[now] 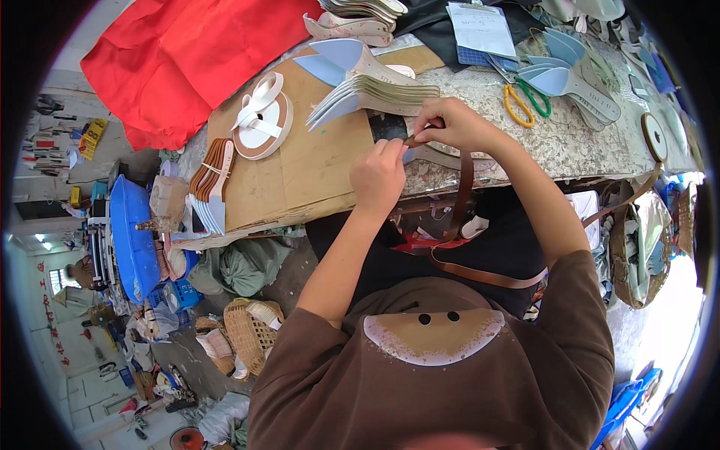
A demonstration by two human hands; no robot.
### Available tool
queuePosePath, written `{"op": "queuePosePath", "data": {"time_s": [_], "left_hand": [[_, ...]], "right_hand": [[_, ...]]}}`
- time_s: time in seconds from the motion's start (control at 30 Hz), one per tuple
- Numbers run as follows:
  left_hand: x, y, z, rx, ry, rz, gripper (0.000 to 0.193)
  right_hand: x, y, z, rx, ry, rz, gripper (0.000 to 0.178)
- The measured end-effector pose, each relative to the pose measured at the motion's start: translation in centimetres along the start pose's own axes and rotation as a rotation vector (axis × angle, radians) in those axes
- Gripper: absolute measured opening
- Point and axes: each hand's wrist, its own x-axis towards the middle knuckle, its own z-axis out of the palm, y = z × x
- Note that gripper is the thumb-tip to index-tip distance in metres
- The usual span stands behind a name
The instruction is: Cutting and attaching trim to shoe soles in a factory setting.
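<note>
Over the near edge of the worktable, both my hands meet around a narrow brown strip. My right hand pinches it between thumb and fingers. My left hand is closed on the same stretch, just to the left. The strip hangs from there, loops across my lap and runs up at the right toward a roll. A pale curved insole-shaped piece shows beneath my hands; whether they touch it I cannot tell. Just beyond lies a stack of similar pieces with light-blue ends.
A white tape roll and a brown-edged bundle of pieces lie on cardboard at left. Scissors, another stack and a clipboard sit farther right. Red sheet material covers the far left; a blue tub stands beyond the table's left end.
</note>
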Motion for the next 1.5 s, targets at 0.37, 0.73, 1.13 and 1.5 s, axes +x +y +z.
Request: {"op": "queuePosePath", "data": {"time_s": [0.37,0.73,1.13,1.5], "left_hand": [[-1.2,-0.1,-0.2,-0.054,0.056,0.016,0.007],[4.3,-0.6,-1.4,-0.258,-0.454,-0.071,0.01],[2.5,-0.7,0.1,-0.285,-0.278,-0.043,0.009],[1.5,0.6,-0.1,-0.13,-0.204,0.028,0.006]], "right_hand": [[-1.1,3.5,1.3,0.253,-0.125,0.039,0.013],[-0.8,-5.5,4.0,-0.695,0.055,0.27,0.014],[-0.7,-5.3,4.3,-0.757,0.087,0.216,0.015],[-9.4,-2.3,1.8,-0.802,0.42,0.087,0.024]]}}
